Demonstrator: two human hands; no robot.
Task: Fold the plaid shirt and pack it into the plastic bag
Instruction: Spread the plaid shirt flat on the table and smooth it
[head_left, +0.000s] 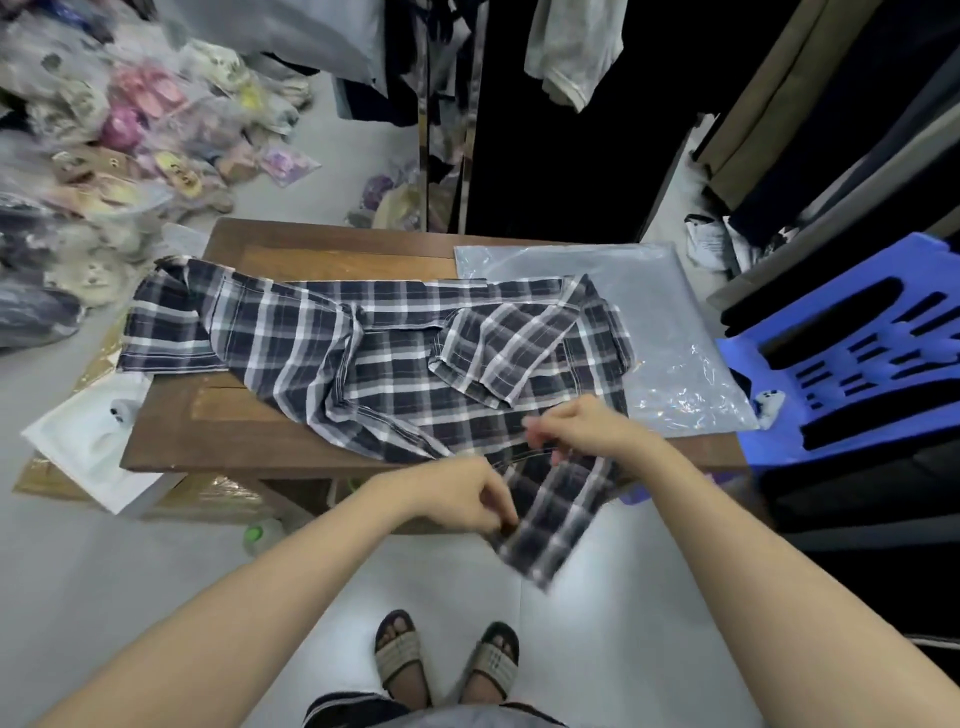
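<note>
A dark plaid shirt with white checks lies crumpled across a small wooden table. One sleeve hangs off the table's left side, and another part droops over the near edge. My left hand pinches that drooping part just below the table's front edge. A little higher, my right hand grips the shirt's edge at the table's front. The clear plastic bag lies flat on the right half of the table, partly under the shirt.
A blue plastic chair stands close on the right. White packaging leans at the table's left corner. Bagged goods are piled on the floor at back left. Hanging clothes fill the back. My sandalled feet stand on the pale floor.
</note>
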